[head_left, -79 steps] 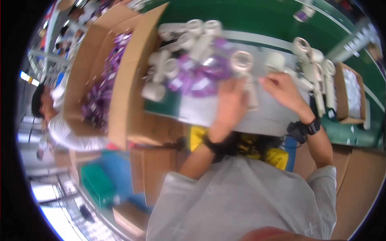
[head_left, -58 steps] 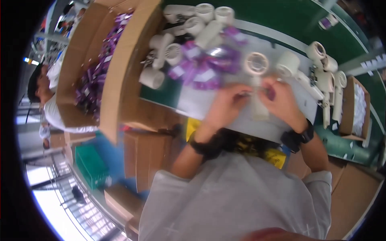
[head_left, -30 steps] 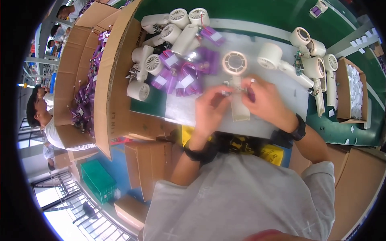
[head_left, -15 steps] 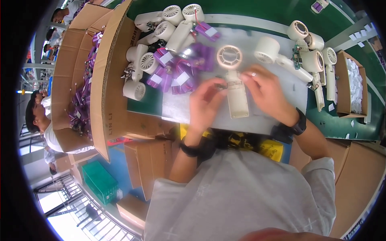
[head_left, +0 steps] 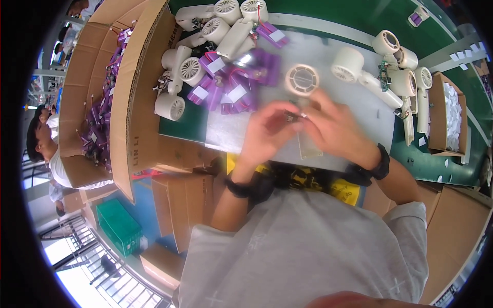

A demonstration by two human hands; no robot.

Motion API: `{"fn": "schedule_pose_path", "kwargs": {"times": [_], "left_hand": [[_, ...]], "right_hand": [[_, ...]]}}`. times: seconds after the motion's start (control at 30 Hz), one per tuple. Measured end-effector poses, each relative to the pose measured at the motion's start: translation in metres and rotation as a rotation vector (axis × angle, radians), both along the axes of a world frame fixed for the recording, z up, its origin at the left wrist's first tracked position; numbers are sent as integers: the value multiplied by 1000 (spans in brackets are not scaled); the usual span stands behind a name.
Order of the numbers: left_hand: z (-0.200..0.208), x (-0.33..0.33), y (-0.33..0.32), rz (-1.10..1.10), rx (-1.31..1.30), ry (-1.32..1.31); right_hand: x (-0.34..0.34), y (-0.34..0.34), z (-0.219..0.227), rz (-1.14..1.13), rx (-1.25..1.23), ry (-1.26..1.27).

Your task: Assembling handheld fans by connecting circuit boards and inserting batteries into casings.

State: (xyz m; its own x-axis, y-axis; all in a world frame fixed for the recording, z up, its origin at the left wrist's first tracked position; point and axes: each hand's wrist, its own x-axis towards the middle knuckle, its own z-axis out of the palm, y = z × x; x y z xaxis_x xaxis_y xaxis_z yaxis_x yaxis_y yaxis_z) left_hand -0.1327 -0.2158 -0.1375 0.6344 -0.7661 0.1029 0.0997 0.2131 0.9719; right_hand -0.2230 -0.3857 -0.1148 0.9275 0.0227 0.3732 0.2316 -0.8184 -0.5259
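Observation:
A cream handheld fan [head_left: 302, 80] lies on the light work mat, its round head away from me and its handle mostly beneath my hands. Over the handle, my left hand [head_left: 267, 134] pinches a small dark part [head_left: 290, 118], perhaps a little circuit board. My right hand [head_left: 336, 127] meets it from the other side, thumb and finger closed on a tiny white piece [head_left: 303, 115]. Motion blur hides what these pieces are exactly. Purple-wrapped battery packs [head_left: 236, 93] with white labels and red wires are heaped to the left of the fan.
More cream fan bodies [head_left: 214, 30] lie at the back left. Others [head_left: 348, 65] lie on the right, some with green circuit boards [head_left: 384, 76]. A large cardboard box [head_left: 145, 102] of purple packs stands left. At far right is a small box [head_left: 440, 115] with white pieces.
My hands have come together over the fan's handle, the right one moving left toward the small dark part. The whole view has shifted slightly.

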Motion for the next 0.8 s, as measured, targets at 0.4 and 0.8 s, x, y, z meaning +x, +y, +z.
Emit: {"fn": "schedule_pose_path", "kwargs": {"times": [0.4, 0.8], "left_hand": [[2, -2, -6, 115, 124, -29], [-3, -5, -5, 211, 262, -264]], "right_hand": [[2, -9, 2, 39, 97, 19], [2, -10, -8, 62, 81, -110]]}}
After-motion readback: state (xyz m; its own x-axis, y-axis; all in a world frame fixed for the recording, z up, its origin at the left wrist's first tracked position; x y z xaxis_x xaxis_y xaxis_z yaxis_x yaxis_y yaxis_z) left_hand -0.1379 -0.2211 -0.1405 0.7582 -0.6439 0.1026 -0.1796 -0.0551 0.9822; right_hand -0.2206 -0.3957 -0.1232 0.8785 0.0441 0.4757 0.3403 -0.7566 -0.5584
